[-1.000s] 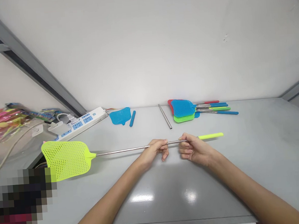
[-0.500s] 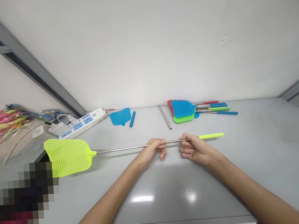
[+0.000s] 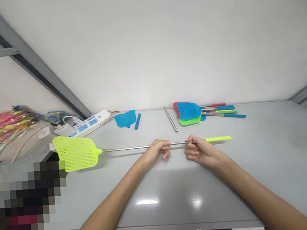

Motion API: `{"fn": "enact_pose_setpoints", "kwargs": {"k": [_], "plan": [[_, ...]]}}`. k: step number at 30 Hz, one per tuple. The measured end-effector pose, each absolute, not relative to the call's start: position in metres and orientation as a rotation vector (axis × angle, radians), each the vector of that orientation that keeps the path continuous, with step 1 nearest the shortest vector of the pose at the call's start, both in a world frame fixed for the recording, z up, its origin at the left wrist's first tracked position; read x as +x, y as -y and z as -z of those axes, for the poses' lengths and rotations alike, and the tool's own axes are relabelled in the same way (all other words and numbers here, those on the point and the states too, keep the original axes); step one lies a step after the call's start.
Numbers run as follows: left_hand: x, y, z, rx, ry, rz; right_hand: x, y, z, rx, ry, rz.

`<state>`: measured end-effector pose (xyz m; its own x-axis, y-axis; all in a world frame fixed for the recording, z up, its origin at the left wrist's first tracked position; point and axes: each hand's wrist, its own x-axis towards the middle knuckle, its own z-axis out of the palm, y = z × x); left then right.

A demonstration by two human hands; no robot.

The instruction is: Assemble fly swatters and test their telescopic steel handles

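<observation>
My left hand (image 3: 156, 154) and my right hand (image 3: 201, 151) both pinch the steel shaft (image 3: 134, 148) of a lime-green fly swatter, with a gap between them. The swatter's perforated head (image 3: 76, 153) sticks out to the left above the table, and its lime handle (image 3: 218, 139) extends past my right hand. Farther back lie a separate blue swatter head (image 3: 125, 118), a blue handle (image 3: 137, 121) and a bare steel rod (image 3: 170, 119). A stack of assembled swatters (image 3: 188, 113) in red, blue and green lies to their right.
A white power strip (image 3: 91, 123) with a plugged-in adapter lies at the table's back left. Colourful plastic-wrapped goods (image 3: 4, 129) are piled beyond the left edge. A blurred patch (image 3: 25, 204) covers the lower left. A white wall rises behind the grey table (image 3: 272, 162).
The swatter has risen slightly in my hands, and its shaft sits more level. Its head has shifted up and to the right. Both hands keep hold.
</observation>
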<state>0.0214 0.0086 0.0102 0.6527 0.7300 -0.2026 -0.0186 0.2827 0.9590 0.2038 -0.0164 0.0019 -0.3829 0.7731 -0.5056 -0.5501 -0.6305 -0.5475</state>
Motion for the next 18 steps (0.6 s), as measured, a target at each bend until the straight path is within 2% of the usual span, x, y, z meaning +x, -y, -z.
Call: {"fn": "enact_pose_setpoints", "kwargs": {"k": [18], "plan": [[0.0158, -0.0148, -0.0101, 1.197, -0.707, -0.563, 0.2057, 0.0167, -0.0025, -0.960, 0.378, -2.045]]}}
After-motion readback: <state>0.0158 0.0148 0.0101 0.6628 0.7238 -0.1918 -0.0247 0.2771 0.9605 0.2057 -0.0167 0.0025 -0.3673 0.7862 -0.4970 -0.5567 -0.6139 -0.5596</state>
